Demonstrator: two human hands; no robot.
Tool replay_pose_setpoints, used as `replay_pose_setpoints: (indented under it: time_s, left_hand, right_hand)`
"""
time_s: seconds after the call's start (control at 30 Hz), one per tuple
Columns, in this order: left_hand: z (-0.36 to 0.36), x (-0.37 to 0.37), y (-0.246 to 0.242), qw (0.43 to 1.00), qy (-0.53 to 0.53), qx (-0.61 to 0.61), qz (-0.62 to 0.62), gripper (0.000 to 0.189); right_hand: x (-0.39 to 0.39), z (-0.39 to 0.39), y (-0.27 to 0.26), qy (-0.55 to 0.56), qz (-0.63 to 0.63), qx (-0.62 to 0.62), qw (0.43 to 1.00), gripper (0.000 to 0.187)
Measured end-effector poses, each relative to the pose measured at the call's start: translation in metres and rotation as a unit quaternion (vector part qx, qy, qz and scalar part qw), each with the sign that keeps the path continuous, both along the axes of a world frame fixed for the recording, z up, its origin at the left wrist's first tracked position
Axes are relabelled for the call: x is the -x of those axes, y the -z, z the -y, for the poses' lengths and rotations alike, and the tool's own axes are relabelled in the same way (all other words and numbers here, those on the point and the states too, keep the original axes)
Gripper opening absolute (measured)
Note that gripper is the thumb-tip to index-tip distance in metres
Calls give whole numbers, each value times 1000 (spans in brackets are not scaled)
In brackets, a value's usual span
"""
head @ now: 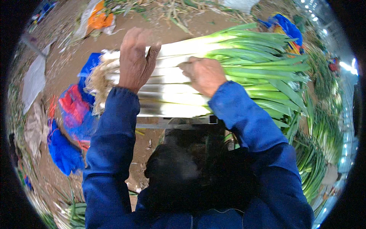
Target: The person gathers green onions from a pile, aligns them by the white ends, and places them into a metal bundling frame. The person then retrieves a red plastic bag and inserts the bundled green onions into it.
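Note:
A broad row of long green onions (171, 80) lies side by side before me, roots to the left and green leaves to the right. My left hand (138, 58) is over the white stalks near the root end, fingers slightly blurred and spread from the thumb, holding nothing that I can see. Over the middle of the white stalks is my right hand (204, 73), its fingers bent down onto them; whether it grips a stalk is hidden. Part of a flat support (171, 125) shows beneath the row's near edge.
Blue and red mesh bags (75, 111) lie left of the roots, with a blue bundle (64, 151) nearer me. An orange and white sack (100, 18) is at the far left. More green onions (326, 128) are heaped at the right; another blue bag (287, 27) lies behind the leaf tips.

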State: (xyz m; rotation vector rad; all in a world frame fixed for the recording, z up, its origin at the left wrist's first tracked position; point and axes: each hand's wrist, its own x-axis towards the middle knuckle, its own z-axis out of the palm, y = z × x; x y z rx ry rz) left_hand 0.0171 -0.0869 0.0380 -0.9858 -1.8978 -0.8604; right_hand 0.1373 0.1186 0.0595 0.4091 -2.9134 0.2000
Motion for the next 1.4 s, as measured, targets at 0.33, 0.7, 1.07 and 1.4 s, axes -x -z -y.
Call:
replay_pose_setpoints:
  time_s: [0.33,0.7,1.07,1.4]
  left_hand:
    - [-33,19,49,981,-48,131,133,39]
    - [-25,16,43,977,-52,182,100,37]
    - [-28,26,49,966,-73,177,176,42]
    - [-18,30,51,967,-54,174,180,40]
  right_hand:
    - [-12,-33,4,-117,-201,86,969,13]
    - [-55,-115,-11,36,-67,169,983,26]
    - [-111,-161,-47,-6,-153,-7,988,56]
    - [-139,-316,-28,256,-18,-156,954,52]
